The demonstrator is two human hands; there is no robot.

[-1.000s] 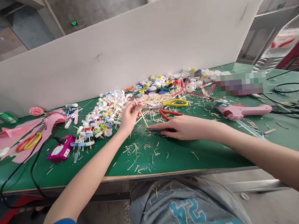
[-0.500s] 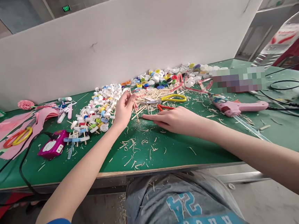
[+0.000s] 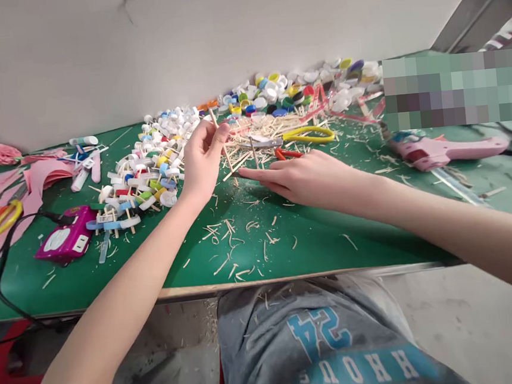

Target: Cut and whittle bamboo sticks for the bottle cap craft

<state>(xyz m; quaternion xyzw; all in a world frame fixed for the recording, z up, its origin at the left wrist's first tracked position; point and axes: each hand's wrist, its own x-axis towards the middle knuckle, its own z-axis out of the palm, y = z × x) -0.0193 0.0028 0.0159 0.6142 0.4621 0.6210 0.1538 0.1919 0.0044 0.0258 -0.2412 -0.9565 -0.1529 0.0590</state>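
Observation:
My left hand (image 3: 203,158) pinches a thin wooden stick (image 3: 226,153), held slanting with its lower end just above the table. My right hand (image 3: 302,176) is curled palm down with the index finger stretched along toward the stick's lower end. Something small and dark shows at that fingertip, and the rest of what the hand grips is hidden under the fingers. Behind the right hand lie yellow-handled scissors (image 3: 308,135) and a red handle (image 3: 287,153). A pile of wooden sticks (image 3: 272,122) spreads behind both hands.
Bottle caps, some with sticks through them (image 3: 142,178), cover the left middle. More loose caps (image 3: 269,89) line the wall. A magenta power adapter (image 3: 68,235) with a black cable stands left; a pink glue gun (image 3: 449,150) lies right. Shavings (image 3: 228,236) litter the green table (image 3: 310,250).
The view has tipped downward and come closer, so the tabletop sits higher in the picture. Both hands stay close together at the stick, with little visible shift between them.

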